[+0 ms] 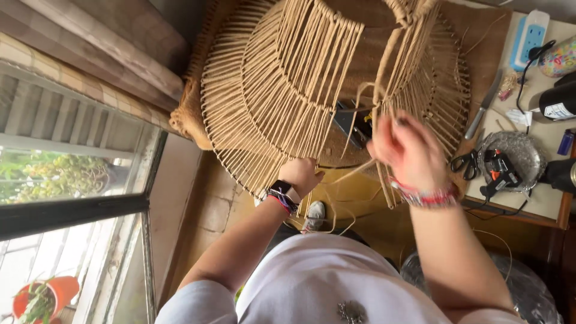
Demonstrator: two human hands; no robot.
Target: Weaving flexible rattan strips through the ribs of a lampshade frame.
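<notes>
A large tiered lampshade frame wrapped in tan cord fills the upper middle of the head view. My left hand grips its lower rim from below, with a dark watch and woven bands on the wrist. My right hand, blurred, is raised against the open section of the frame and pinches a loose tan cord strand that runs up to the frame. More loose strands hang below the rim. A dark tool shows through the gap in the frame.
To the right, a table carries scissors, a glue gun on a silver dish, a knife, a power strip and dark bottles. A window and a potted plant are at the left.
</notes>
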